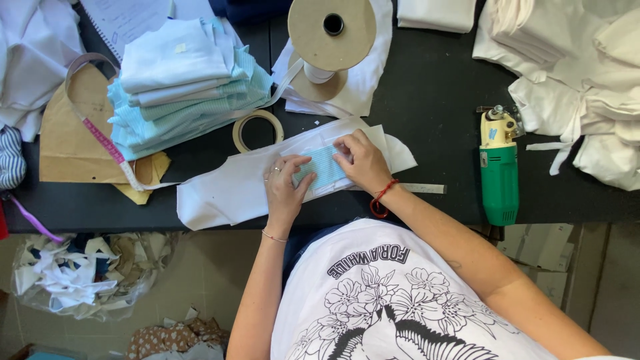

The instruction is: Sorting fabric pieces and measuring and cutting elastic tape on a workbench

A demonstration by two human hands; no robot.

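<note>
Both hands, the left hand (285,187) and right hand (361,160), press flat, fingers spread, gripping nothing, on a striped patch (323,168), likely light, limp, best pinched at its edges.

Fabric piece (233,190) on bench (433,87) with small swatch (321,167) on top, folded stack (187,80) and tape roll (257,130) behind-left, spool (330,37) behind, cutter (499,167) right, scrap bag (87,273) on floor below-left.

1 head camera looks steeply down, close over the worktable (427,87).
</note>
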